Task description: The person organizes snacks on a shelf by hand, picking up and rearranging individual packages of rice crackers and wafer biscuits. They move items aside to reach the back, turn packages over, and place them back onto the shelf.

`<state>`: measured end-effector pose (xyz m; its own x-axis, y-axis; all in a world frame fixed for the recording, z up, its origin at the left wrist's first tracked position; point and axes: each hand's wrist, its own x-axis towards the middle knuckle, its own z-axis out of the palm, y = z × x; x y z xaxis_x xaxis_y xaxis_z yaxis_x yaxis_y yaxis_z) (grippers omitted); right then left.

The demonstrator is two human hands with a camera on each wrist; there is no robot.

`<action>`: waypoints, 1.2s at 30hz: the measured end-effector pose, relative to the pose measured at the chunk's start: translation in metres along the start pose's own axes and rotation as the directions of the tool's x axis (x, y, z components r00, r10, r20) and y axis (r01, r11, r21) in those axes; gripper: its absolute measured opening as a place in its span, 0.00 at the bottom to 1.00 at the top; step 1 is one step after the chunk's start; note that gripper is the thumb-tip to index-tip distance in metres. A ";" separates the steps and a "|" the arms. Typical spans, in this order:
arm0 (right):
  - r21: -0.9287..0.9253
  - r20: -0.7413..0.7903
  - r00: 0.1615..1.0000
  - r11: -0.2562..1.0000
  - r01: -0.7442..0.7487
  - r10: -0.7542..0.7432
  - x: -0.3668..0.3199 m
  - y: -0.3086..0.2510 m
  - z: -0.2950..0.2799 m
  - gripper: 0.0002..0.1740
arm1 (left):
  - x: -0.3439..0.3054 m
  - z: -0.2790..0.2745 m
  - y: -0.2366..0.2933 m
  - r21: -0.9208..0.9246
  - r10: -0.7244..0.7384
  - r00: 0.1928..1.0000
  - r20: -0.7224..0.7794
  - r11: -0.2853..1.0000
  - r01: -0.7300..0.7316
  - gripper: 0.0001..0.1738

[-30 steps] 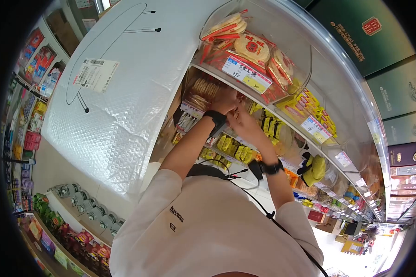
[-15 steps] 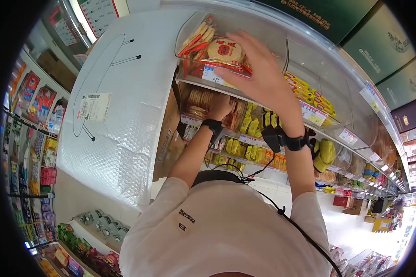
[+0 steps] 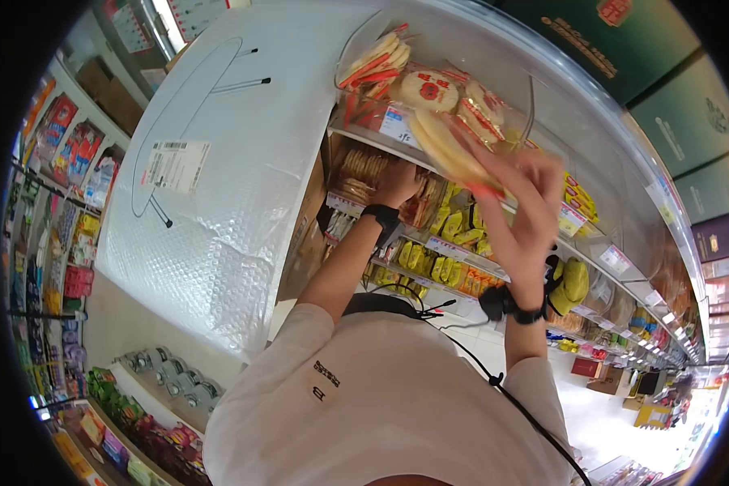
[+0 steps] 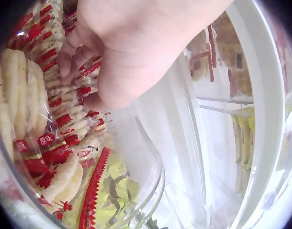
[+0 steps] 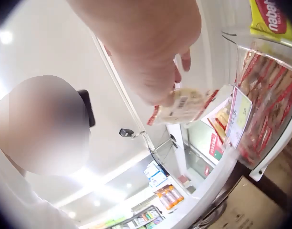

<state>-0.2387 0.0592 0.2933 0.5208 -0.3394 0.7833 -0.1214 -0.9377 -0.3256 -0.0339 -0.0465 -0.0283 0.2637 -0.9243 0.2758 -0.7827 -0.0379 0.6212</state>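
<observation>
My right hand point(image 3: 522, 206) is raised in front of the upper bin and pinches a clear packet of pale rice crackers point(image 3: 447, 150). In the right wrist view this packet point(image 5: 186, 105) has red crimped ends and hangs from the fingertips. My left hand point(image 3: 397, 182) reaches into the lower shelf bin. Up close in the left wrist view, the left fingers point(image 4: 69, 59) and thumb sit apart, bent down onto a row of red-trimmed cracker packets point(image 4: 65, 119). More rice cracker packets point(image 3: 429, 91) lie in the clear upper bin point(image 3: 535, 105), behind a price tag point(image 3: 397, 125).
A bubble-wrapped white panel point(image 3: 194, 267) stands left of the shelves. Yellow snack packs point(image 3: 454, 231) fill neighbouring lower bins, and a yellow-green bundle point(image 3: 573, 287) hangs at the shelf front. Large green boxes point(image 3: 575, 49) stand above. A black cable point(image 3: 535, 433) runs down the shirt.
The right hand left the lower bin beside the left hand, rose with fingers spread before the upper bin, and now holds a cracker packet further right. The left hand stays in the lower bin.
</observation>
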 end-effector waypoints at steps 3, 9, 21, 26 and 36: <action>0.439 0.179 0.981 0.886 -0.151 0.079 -0.059 0.021 -0.028 0.20 | -0.007 -0.005 0.008 -0.110 0.004 0.988 -0.152 0.994 -0.021 0.31; 0.419 0.655 0.682 0.596 -0.685 0.324 -0.114 0.045 -0.019 0.22 | -0.010 -0.013 0.017 0.068 -0.014 0.992 -0.122 0.997 0.023 0.23; -0.110 0.171 0.854 0.871 -0.479 0.491 -0.132 0.122 0.103 0.20 | -0.014 -0.024 0.019 0.057 -0.024 0.996 -0.089 0.998 0.029 0.28; -0.288 0.185 0.887 0.886 -0.363 0.424 -0.119 0.155 0.147 0.18 | -0.016 -0.023 0.022 0.048 -0.048 0.997 -0.066 0.998 0.051 0.40; -0.262 0.361 0.780 0.858 -0.442 0.512 -0.102 0.242 0.209 0.25 | -0.023 -0.032 0.039 -0.055 -0.061 0.991 -0.123 0.997 0.055 0.28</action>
<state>-0.1448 -0.1173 0.0237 0.6490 -0.7176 0.2527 -0.5555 -0.6739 -0.4871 -0.0521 -0.0144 0.0130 0.3784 -0.8667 0.3251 -0.7346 -0.0675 0.6751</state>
